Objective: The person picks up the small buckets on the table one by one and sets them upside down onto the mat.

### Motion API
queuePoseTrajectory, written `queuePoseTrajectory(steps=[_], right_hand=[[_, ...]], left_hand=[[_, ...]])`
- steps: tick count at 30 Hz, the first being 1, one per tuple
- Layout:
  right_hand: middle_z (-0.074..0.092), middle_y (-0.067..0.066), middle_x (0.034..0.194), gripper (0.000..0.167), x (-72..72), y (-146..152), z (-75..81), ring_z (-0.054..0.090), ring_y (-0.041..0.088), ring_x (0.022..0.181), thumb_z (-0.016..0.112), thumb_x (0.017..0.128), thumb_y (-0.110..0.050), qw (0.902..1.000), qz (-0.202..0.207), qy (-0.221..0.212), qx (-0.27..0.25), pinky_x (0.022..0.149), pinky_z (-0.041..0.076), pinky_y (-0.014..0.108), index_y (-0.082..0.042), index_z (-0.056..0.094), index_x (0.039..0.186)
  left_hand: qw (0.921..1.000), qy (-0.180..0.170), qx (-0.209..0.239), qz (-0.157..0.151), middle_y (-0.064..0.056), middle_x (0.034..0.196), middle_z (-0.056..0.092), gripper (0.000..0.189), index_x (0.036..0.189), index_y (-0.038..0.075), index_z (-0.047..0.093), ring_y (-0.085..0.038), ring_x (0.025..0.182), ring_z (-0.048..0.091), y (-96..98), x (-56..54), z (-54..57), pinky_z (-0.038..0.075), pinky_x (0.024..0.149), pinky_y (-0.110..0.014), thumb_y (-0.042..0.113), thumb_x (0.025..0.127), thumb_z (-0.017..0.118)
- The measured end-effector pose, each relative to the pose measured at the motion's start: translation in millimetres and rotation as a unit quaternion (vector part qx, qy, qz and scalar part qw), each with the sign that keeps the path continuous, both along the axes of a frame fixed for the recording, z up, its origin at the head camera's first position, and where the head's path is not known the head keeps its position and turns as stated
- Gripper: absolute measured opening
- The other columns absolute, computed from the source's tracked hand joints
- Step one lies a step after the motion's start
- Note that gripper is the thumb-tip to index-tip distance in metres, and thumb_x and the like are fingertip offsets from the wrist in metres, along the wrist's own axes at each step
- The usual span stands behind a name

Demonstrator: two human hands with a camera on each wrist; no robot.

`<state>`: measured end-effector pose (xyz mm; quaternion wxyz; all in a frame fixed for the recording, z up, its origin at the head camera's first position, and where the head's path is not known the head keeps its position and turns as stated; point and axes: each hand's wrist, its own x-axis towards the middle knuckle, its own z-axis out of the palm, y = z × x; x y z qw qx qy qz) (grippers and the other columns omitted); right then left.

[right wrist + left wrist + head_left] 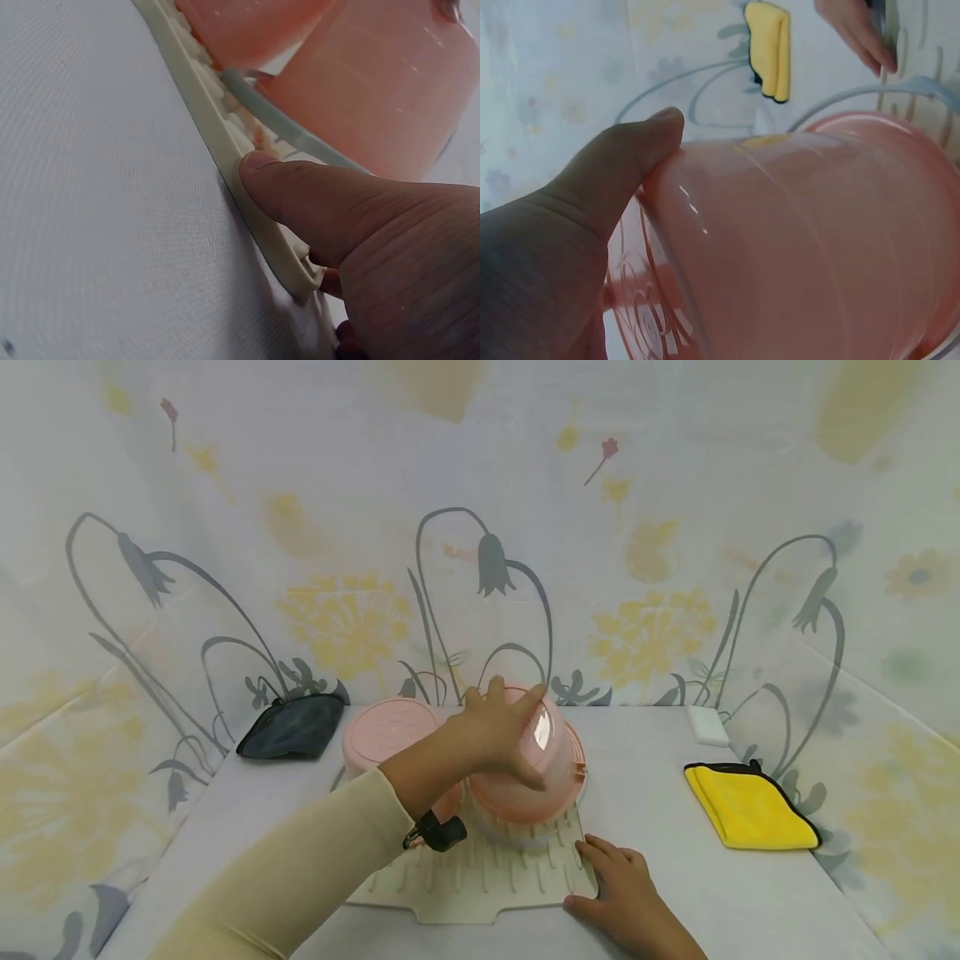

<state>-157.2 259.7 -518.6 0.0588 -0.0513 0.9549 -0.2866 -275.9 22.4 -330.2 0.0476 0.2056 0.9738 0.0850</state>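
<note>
My left hand [491, 735] is spread over the upturned base of a translucent pink tub [557, 747] and grips it. In the left wrist view its thumb lies along the base edge of the tub [802, 232]; the other fingers are mostly hidden there. A pale grey curved band [300, 135] runs by the tub's rim. Beneath is a cream ribbed draining mat [457, 897]. Its near right corner is pinched by my right hand [622, 889], thumb on top of the raised edge and fingers below. A second upturned pink tub [390, 727] stands to the left, partly behind my forearm.
A dark folded cloth [292, 727] lies at the back left of the white-covered table [652, 810]. On the right are a yellow cloth [750, 806] with black edging and a small white block [707, 727]. A flower-printed curtain [480, 460] encloses the back and sides.
</note>
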Motion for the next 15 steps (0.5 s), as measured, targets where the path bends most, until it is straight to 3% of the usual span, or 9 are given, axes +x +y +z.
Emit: queuePoseTrajectory(steps=[3,7,15], right_hand=[[0.047,0.007,0.161,0.087,0.8,-1.7,2.2,0.04,0.036,0.131,0.086,0.079,-0.056,1.0,0.001,0.001,0.005,0.104,0.043,0.056,-0.013,0.057,0.149],[0.047,0.008,0.161,0.087,1.0,-3.1,5.2,0.039,0.037,0.132,0.087,0.079,-0.054,1.0,0.001,-0.006,0.005,0.104,0.042,0.058,-0.013,0.057,0.149],[0.046,0.008,0.161,0.086,1.8,-2.9,4.3,0.039,0.036,0.132,0.086,0.08,-0.055,1.0,0.004,0.002,0.005,0.105,0.042,0.056,-0.013,0.057,0.149]], left_hand=[[0.9999,-0.009,-0.001,0.011,-0.019,0.171,0.014,0.134,0.167,0.047,0.009,-0.049,0.147,0.029,3.0,3.7,-5.2,0.057,0.083,-0.06,0.077,0.061,0.087],[0.9996,-0.013,0.0,0.026,-0.02,0.172,0.012,0.133,0.167,0.047,0.008,-0.051,0.15,0.024,4.0,6.0,-11.0,0.054,0.087,-0.065,0.077,0.064,0.086],[0.9994,-0.017,0.001,0.029,-0.021,0.173,0.01,0.13,0.167,0.047,0.007,-0.054,0.151,0.023,7.4,0.7,-15.3,0.05,0.092,-0.071,0.078,0.066,0.083]])
